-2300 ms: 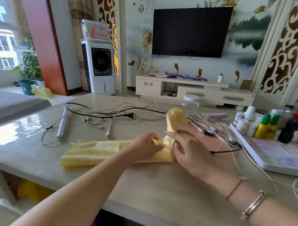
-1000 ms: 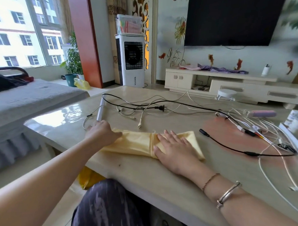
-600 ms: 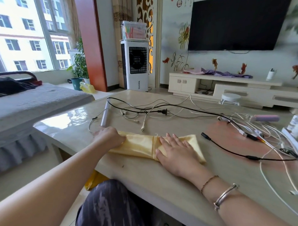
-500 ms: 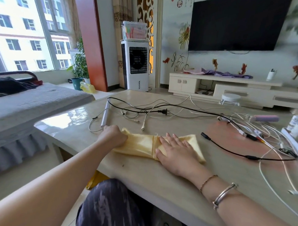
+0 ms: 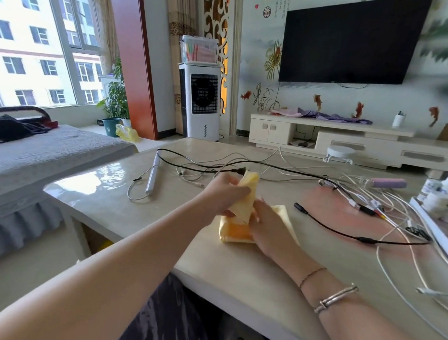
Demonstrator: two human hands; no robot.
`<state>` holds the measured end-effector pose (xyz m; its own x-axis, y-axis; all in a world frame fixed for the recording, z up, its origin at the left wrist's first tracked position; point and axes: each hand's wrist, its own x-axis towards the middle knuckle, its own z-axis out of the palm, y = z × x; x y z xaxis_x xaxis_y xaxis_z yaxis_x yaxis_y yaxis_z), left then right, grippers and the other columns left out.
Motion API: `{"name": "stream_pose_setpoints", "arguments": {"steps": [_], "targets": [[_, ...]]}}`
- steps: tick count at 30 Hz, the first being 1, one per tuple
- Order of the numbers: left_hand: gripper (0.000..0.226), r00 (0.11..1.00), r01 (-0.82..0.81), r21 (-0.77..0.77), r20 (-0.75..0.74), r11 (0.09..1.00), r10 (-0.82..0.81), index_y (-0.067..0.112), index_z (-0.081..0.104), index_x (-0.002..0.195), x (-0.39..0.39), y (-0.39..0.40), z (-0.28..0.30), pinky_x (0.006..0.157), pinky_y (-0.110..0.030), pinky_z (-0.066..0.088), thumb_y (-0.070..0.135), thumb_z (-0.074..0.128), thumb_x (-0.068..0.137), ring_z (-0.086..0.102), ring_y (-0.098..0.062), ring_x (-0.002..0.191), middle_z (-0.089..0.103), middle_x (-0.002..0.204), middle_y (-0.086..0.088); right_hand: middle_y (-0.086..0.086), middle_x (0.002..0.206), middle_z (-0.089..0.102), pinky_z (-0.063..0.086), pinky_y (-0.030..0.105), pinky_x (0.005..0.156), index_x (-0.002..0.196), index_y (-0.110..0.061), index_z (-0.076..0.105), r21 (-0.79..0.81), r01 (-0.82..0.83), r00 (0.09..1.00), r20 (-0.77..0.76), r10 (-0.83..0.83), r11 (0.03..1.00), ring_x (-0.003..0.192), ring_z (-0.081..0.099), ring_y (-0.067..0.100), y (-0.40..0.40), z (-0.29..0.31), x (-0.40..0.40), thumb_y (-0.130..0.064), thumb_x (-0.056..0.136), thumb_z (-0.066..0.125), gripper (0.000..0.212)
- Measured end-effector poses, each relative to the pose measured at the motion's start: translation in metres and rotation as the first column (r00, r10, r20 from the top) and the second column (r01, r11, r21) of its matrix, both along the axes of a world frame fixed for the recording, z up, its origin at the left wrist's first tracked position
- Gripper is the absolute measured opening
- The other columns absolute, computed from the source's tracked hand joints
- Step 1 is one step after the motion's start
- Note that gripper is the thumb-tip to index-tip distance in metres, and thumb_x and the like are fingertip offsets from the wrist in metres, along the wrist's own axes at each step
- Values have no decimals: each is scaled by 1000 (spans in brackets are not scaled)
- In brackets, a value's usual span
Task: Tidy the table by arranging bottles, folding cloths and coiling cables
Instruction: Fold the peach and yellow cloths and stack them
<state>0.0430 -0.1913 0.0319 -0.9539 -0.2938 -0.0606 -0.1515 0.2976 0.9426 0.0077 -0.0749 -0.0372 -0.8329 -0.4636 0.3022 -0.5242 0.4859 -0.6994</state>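
A left hand [image 5: 225, 195] is gripping the lifted end of a yellow cloth [image 5: 245, 205], folding it rightward over the flat right hand [image 5: 269, 227] pinning the rest to the desk [image 5: 247, 266].

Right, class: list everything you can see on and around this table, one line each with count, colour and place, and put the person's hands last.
Cloth: one, yellow, near table edge, partly folded.
Black cable: one, black, across the table's far side.
White cables: several, tangled at right.
Stick: one, silver, far left of the table.
Small bottles: several, white, far right edge.
Table: one, beige, glossy.
Television: one, black, on wall.
Air cooler: one, white, by the partition.
Cabinet: one, cream, under the television.
Left hand: lifting the cloth's end, fingers curled round it.
Right hand: pressing the cloth down.
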Motion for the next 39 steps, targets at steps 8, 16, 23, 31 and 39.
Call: {"name": "stream_pose_setpoints", "arguments": {"steps": [8, 16, 23, 31, 39], "targets": [[41, 975, 205, 158, 52, 966, -215, 6, 50, 114, -6, 15, -21, 70, -29, 57, 38, 59, 91, 68, -20, 75, 69, 97, -12, 9, 94, 68, 50, 40, 86, 106, -11, 59, -292, 461, 862, 371, -345, 838, 93, 63, 28, 45, 14, -34, -41, 97, 37, 38], [29, 918, 143, -631, -203, 762, -340, 18, 62, 122, -9, 4, -49, 94, -15, 38, 27, 49, 97, 56, -10, 110, 62, 123, 4, -6, 77, 53, 33, 26, 65, 119, -14, 49, 1, 375, 911, 183, -368, 927, 81, 52, 17, 51, 10, -33, -16, 84, 64, 38], [53, 859, 310, -883, 101, 353, -503, 30, 21, 150, -1, 7, -70, 119, -37, 8, 47, 25, 100, 9, -12, 146, 19, 157, 14, 1, 98, 57, 45, 29, 74, 116, -18, 45, 154, 353, 904, 198, -379, 923, 89, 57, 20, 59, 14, -33, -20, 80, 62, 40], [58, 859, 326, -882, 126, 340, -496, 34, 22, 150, 3, 6, -71, 119, -35, 8, 56, 27, 97, 8, -10, 146, 17, 157, 15, 2, 100, 52, 43, 30, 79, 120, -18, 40, 264, 301, 913, 197, -356, 917, 98, 56, 27, 57, 9, -35, -23, 86, 58, 39], [60, 922, 68, -852, -145, 518, -359, 35, 27, 141, 12, 52, -36, 74, -33, 48, 42, 54, 88, 61, -28, 98, 61, 119, 0, 9, 88, 56, 51, 29, 62, 96, -14, 52, -431, 342, 828, 558, -51, 835, 73, 55, 16, 74, 67, -23, -6, 89, 60, 13]]}}
